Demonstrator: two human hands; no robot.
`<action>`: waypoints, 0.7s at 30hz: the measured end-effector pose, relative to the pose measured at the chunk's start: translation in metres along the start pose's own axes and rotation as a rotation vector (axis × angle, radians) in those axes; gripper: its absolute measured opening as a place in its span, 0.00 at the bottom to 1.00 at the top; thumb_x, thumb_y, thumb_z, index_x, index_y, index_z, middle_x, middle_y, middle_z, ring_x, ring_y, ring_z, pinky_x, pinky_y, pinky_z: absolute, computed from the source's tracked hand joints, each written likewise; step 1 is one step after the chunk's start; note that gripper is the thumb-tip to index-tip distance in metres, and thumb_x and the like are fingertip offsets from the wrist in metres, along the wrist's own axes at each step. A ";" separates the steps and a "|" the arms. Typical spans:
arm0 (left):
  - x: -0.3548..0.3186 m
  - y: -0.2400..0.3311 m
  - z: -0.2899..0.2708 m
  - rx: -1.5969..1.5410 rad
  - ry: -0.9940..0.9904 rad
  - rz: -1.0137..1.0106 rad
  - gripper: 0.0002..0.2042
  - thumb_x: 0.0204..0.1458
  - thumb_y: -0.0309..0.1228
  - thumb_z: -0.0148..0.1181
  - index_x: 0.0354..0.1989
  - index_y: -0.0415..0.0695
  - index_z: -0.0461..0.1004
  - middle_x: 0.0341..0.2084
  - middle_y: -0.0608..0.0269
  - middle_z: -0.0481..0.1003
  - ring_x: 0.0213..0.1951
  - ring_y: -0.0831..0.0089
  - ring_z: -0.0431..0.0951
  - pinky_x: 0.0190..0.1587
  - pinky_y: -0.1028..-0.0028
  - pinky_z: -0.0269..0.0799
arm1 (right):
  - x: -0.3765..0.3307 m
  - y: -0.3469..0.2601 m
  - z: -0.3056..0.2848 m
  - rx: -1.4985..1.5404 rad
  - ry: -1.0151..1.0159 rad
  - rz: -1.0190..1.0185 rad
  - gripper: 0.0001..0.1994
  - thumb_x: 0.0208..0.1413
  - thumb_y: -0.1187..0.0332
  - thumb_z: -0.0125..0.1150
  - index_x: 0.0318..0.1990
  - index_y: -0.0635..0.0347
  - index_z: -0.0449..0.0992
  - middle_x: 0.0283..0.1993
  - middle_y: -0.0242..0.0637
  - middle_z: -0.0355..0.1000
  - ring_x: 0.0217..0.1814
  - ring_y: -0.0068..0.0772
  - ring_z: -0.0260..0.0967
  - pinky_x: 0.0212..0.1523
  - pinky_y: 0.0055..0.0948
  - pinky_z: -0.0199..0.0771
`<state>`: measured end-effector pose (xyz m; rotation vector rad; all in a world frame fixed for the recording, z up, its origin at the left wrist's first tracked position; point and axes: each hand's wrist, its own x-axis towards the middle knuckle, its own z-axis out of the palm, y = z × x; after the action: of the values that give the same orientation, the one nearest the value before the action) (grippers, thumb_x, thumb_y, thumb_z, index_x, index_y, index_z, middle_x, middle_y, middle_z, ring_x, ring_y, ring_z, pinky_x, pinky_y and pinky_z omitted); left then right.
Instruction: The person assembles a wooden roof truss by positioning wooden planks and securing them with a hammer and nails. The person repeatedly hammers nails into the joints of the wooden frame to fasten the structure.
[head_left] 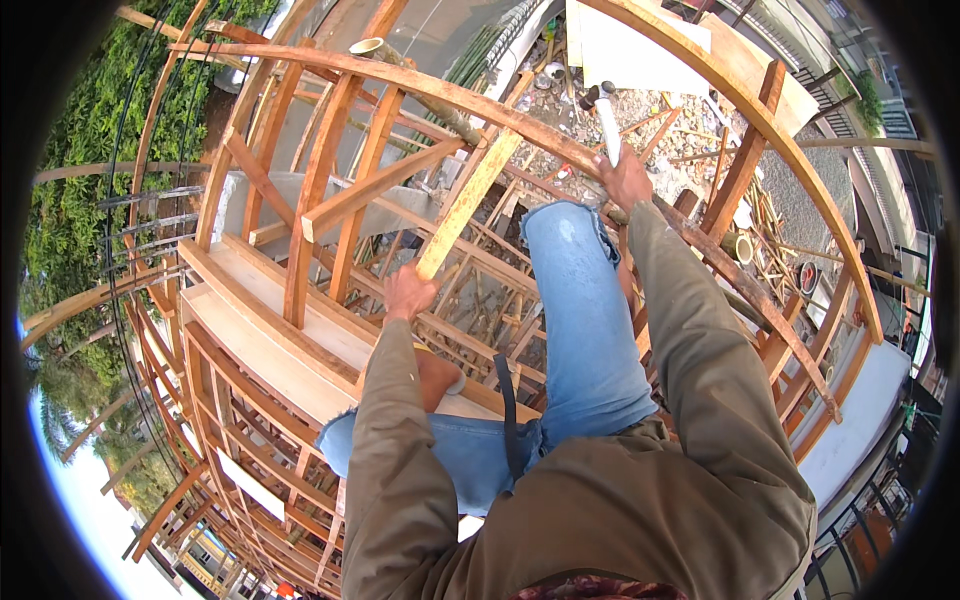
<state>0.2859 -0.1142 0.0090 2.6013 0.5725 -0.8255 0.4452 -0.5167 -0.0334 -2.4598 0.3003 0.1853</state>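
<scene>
My left hand (409, 293) is closed round the near end of a yellowish wooden batten (468, 208). The batten slants up and away to the right, its far end beside a long reddish beam (470, 98); I cannot tell whether they touch. In my right hand (627, 181) is a hammer (609, 130) with a white handle and a dark head, held head up. That hand is right by the same beam, above my denim-covered knee (570, 250). The fingers wrap the hammer's handle near its lower end.
Timber framing surrounds me, with upright posts (318, 195) and a wide board (270, 345) at left. A bamboo pole (420, 92) lies across the frame. Far below are rubble (680, 140), bamboo pieces and pale sheets (640, 50). Dark cables (125, 130) run past foliage at far left.
</scene>
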 end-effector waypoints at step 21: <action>-0.009 -0.003 0.021 0.046 0.070 0.110 0.23 0.46 0.39 0.59 0.52 0.45 0.79 0.47 0.44 0.82 0.52 0.48 0.80 0.60 0.50 0.66 | -0.043 -0.049 -0.034 0.308 0.070 -0.075 0.16 0.58 0.61 0.68 0.39 0.68 0.75 0.33 0.48 0.75 0.36 0.45 0.73 0.40 0.44 0.70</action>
<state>0.2682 -0.1231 -0.0023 2.6852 0.4297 -0.7238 0.4182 -0.4929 0.0312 -2.1700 0.2463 0.0183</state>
